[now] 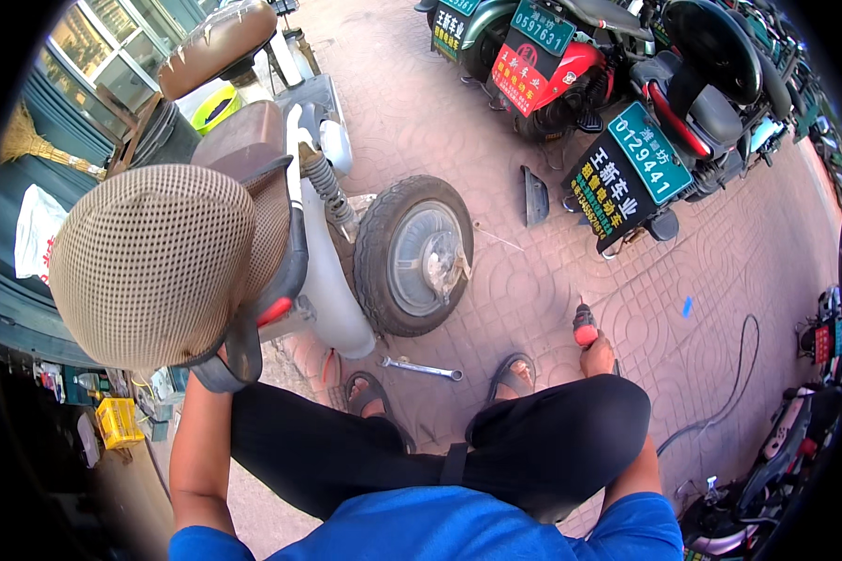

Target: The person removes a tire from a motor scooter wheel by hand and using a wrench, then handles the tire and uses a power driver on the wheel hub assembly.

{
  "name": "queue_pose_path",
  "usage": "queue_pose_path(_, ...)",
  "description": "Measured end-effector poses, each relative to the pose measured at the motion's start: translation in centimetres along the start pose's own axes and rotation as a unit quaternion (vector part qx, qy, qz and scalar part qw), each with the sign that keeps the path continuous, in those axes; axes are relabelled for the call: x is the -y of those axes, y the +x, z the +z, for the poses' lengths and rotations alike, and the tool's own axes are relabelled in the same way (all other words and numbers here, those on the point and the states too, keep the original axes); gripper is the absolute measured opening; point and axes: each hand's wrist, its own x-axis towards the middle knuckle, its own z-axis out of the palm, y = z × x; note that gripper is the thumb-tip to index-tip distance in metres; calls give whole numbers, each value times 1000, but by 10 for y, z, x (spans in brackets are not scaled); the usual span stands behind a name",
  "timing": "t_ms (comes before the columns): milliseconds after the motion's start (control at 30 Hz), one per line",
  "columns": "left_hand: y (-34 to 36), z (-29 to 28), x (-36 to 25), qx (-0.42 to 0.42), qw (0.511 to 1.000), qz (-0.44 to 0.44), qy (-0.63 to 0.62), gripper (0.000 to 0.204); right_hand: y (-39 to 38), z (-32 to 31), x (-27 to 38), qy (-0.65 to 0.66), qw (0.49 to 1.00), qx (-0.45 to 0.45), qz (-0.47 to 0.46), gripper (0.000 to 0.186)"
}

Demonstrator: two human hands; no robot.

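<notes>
Presently squatting before a white scooter whose rear wheel sits exposed on the left, tyre facing the knees, so the hub stays within reach. Right hand, past the right knee, has its fingers closed round a red-handled tool, tip towards the paving. A spanner lies flat between the sandalled feet, near the wheel, handy for pickup. Left hand is hidden behind a mesh seat cover; cannot tell its grip. Parked scooters stand far right.

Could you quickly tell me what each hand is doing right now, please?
Left hand: hidden behind the mesh seat; cannot tell.
Right hand: closed on a red-handled tool.
</notes>
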Motion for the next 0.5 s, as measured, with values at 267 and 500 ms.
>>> queue_pose_path(267,-13,1,29,11,998,-61,-29,57,-9,13,4,0,996,-60,-61,50)
queue_pose_path(500,-21,-6,33,44,992,-116,34,51,-31,13,38,10,999,30,-33,66)
